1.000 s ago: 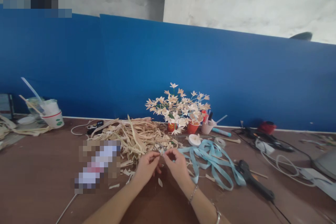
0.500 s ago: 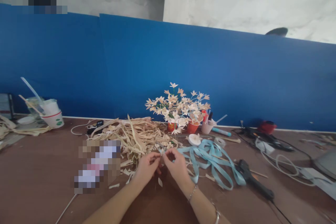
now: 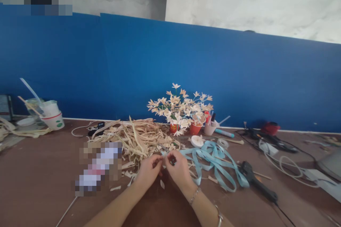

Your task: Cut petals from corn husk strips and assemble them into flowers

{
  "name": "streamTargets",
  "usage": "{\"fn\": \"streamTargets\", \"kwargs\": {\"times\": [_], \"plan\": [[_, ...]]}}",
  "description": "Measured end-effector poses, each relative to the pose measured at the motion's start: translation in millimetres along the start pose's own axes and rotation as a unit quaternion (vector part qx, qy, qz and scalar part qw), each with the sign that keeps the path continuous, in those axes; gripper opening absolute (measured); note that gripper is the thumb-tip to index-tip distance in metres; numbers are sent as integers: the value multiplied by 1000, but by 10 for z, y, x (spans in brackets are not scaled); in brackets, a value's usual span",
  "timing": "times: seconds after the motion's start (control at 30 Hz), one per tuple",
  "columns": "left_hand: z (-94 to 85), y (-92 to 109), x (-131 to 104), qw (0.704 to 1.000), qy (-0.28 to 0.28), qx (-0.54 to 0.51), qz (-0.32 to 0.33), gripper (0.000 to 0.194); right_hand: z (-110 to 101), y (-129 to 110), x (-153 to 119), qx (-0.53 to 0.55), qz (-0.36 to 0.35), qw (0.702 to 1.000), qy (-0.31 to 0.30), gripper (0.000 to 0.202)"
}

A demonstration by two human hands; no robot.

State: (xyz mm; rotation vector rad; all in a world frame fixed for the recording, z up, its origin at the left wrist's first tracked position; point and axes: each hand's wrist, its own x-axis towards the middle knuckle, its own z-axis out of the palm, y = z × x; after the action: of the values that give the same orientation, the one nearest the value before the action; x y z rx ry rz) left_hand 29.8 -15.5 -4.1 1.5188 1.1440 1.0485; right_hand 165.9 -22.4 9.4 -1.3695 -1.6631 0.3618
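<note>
Brown worktop (image 3: 39,170) is stretching below a blue partition (image 3: 133,71); at lower centre, both hands, left (image 3: 148,171) and right (image 3: 179,168), are pinching a small pale flower piece (image 3: 163,154), with straw strips (image 3: 133,136) and blue ribbon (image 3: 213,158) lying beside.

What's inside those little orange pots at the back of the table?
Pale handmade flowers stand bunched in the orange pots. Their stems and whatever fills the pots are hidden by blossoms and rims.
</note>
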Motion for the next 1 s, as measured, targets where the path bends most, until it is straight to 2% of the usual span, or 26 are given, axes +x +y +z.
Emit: {"fn": "streamTargets", "kwargs": {"times": [0.37, 0.5, 0.6, 0.83, 1.0], "plan": [[-19, 61, -26, 999, 6, 29, 19, 21, -15, -61, 2, -2, 12, 1000, -5, 9], [-17, 71, 1, 999, -6, -30, -16, 21, -59, -81, 0, 53, 14, 998, 11, 4], [-22, 71, 25, 997, -2, -68, -44, 22, -104, -68, 19, 101, 36, 994, 20, 17], [-25, 84, 24, 996, -15, -85, -35, 23, -115, 11, 73, 130, 49, 990, -35, 16], [-42, 126, 3, 998, 14, -46, -36, 28, -108, 15, 70, 142, 56, 987, -40, 16]]}}
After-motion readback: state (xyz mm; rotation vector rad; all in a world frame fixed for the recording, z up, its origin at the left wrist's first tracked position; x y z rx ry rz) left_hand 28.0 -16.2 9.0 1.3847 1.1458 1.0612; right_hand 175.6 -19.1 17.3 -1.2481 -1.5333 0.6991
